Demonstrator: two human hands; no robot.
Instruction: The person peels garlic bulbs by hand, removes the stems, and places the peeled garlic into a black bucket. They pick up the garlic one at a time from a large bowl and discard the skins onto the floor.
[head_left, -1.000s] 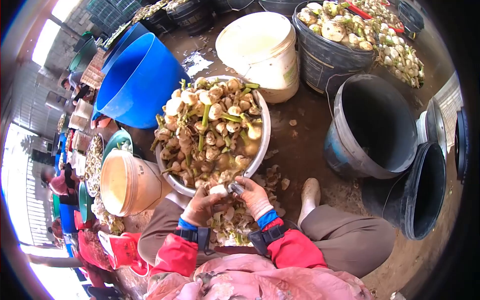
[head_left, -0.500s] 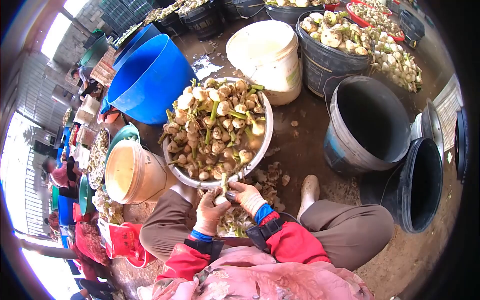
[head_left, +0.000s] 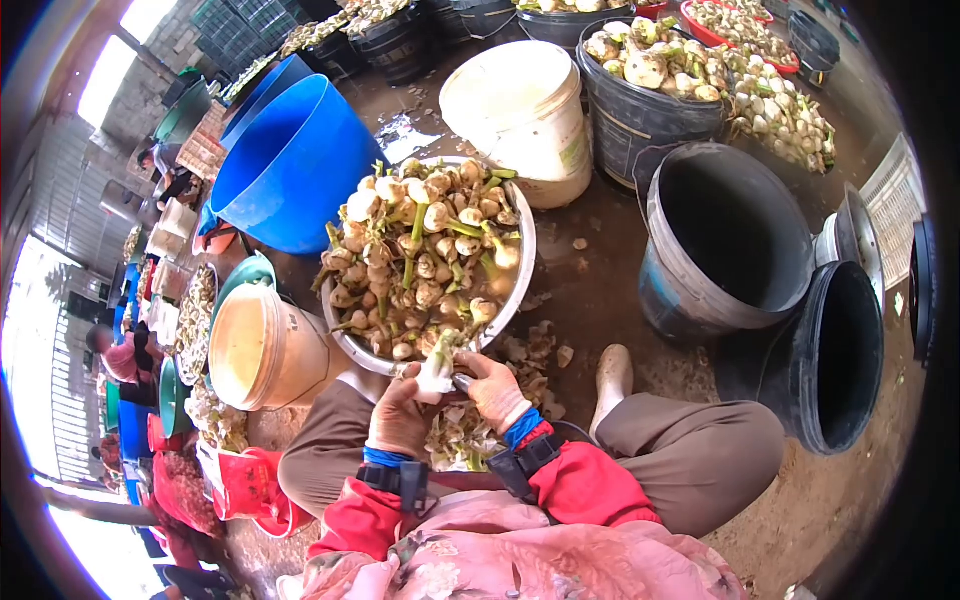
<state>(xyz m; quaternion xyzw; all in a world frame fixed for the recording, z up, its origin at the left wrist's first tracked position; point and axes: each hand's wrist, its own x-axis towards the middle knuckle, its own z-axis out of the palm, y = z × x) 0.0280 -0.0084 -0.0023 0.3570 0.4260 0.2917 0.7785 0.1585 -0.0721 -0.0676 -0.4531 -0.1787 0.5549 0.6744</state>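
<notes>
A white garlic bulb (head_left: 435, 378), its green stem pointing up, is held just off the near rim of a grey basin (head_left: 524, 270). My left hand (head_left: 398, 415) grips it from the left, thumb and fingers closed on its side. From the right, my right hand (head_left: 493, 395) pinches the same bulb; something dark shows at its thumb, and I cannot tell whether this is a blade or a thumb cover. The basin holds a heap of garlic bulbs (head_left: 400, 240) with brown skins and cut green stems. Under my hands lies a pile of peeled skins (head_left: 465, 435).
Left of the basin stand a blue tub (head_left: 290, 170) and a cream bucket (head_left: 260, 345). Behind it is a white bucket (head_left: 520, 120), beside a black tub (head_left: 650, 115) of garlic. Two dark buckets (head_left: 735, 240) are at right. People (head_left: 125, 355) sit far left.
Both hands have tilted the garlic bulb and shifted slightly left; more of its white surface and frayed stem now shows. The whole view has shifted slightly.
</notes>
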